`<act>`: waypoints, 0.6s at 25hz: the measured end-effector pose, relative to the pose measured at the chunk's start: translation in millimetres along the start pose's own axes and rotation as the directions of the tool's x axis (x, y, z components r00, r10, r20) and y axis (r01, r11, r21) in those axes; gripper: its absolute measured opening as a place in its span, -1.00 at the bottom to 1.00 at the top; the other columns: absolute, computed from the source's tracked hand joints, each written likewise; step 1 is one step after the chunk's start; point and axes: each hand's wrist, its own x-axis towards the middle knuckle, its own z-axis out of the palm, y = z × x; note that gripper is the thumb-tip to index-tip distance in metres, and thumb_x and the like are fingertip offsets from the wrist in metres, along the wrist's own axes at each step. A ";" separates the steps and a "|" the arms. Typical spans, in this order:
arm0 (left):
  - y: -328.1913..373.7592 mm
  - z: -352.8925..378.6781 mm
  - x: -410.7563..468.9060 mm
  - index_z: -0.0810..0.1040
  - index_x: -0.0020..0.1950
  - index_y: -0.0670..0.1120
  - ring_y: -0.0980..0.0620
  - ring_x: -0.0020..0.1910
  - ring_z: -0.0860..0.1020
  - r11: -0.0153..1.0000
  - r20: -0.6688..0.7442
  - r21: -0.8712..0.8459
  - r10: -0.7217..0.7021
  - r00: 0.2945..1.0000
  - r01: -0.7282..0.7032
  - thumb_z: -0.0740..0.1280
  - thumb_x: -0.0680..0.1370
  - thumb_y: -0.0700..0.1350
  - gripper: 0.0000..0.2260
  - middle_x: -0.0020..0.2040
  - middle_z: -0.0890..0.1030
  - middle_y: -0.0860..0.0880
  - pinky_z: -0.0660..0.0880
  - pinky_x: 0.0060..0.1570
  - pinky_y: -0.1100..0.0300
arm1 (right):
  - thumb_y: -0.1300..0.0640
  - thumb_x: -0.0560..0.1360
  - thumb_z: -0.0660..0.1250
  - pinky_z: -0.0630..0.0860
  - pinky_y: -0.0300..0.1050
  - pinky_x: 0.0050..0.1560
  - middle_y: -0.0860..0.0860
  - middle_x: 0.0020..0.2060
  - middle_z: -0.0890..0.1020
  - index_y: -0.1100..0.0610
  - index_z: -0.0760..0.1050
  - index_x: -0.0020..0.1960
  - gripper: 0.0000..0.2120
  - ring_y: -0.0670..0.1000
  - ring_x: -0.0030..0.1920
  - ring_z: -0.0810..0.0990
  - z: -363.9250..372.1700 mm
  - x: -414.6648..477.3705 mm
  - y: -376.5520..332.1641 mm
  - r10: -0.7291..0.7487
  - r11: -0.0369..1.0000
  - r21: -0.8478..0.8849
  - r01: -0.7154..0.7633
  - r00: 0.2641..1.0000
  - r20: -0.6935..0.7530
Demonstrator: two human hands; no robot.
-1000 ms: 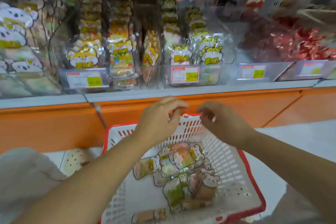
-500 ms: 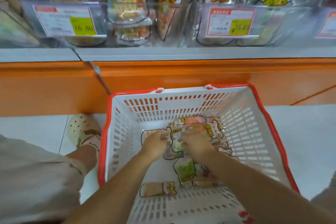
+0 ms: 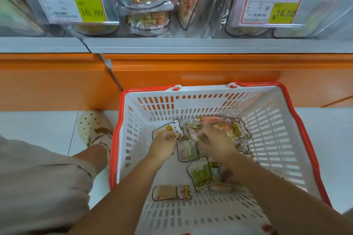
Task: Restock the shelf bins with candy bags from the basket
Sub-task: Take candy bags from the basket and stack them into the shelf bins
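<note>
My hands in the floor basket [image 3: 118,139] of candy bags [image 3: 200,173].
My left hand [image 3: 162,149] curls its fingers around one candy bag [image 3: 174,128]; my right hand [image 3: 217,143] rests on the pile, fingers blurred, grip unclear.

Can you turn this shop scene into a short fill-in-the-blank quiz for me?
The white basket has a ____ rim.
The left hand and right hand reach among candy bags lying in the ____.
Both price tags read ____.
The shelf base behind the basket is ____.
Missing words: red; basket; 16.80; orange.
</note>
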 end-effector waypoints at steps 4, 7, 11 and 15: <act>2.1 -4.4 -4.8 0.54 0.09 -0.09 -0.15 0.04 0.66 0.869 0.288 -0.417 -0.154 0.945 0.268 0.37 0.52 0.17 -0.64 0.10 0.64 -0.18 0.59 0.11 -0.05 | 0.11 0.56 0.30 0.55 -0.03 0.00 -0.02 0.01 0.64 0.03 0.52 -0.08 -0.95 0.01 0.00 0.59 -1.6 -30.8 -11.8 -0.078 0.957 0.261 0.128 0.978 -0.195; -5.4 -6.4 3.9 0.52 0.23 -0.20 -0.15 0.00 0.65 0.858 0.242 -0.471 -0.097 0.965 0.204 0.36 0.57 -0.16 -0.75 0.13 0.64 -0.22 0.63 -0.06 -0.02 | 0.10 0.59 0.28 0.42 -0.35 0.01 -0.09 0.08 0.62 0.04 0.57 0.15 -0.82 -0.14 0.02 0.54 7.1 -43.8 -41.9 -0.199 0.900 0.370 0.230 0.973 -0.121; -26.2 -13.1 28.6 0.50 0.22 -0.17 -0.18 -0.06 0.59 0.869 -0.108 -0.463 -0.251 0.962 0.174 0.32 0.53 -0.31 -0.73 0.15 0.59 -0.21 0.49 -0.27 0.05 | 0.19 0.65 0.06 0.41 -0.34 -0.26 0.02 0.20 0.52 0.03 0.36 0.41 -0.64 -0.18 -0.22 0.49 17.2 -18.7 -31.9 0.154 0.915 0.360 -0.183 0.982 0.107; -43.7 -10.1 40.6 0.48 0.17 -0.17 -0.18 0.01 0.58 0.839 -0.202 -0.491 -0.371 0.906 0.234 0.40 0.38 -0.21 -0.64 0.08 0.57 -0.21 0.53 -0.08 0.00 | 0.33 0.56 0.18 0.45 -0.22 0.19 0.06 0.47 0.26 0.07 0.20 0.53 -0.43 0.04 0.31 0.42 34.3 14.3 -27.8 0.180 0.961 0.167 -0.219 0.959 0.217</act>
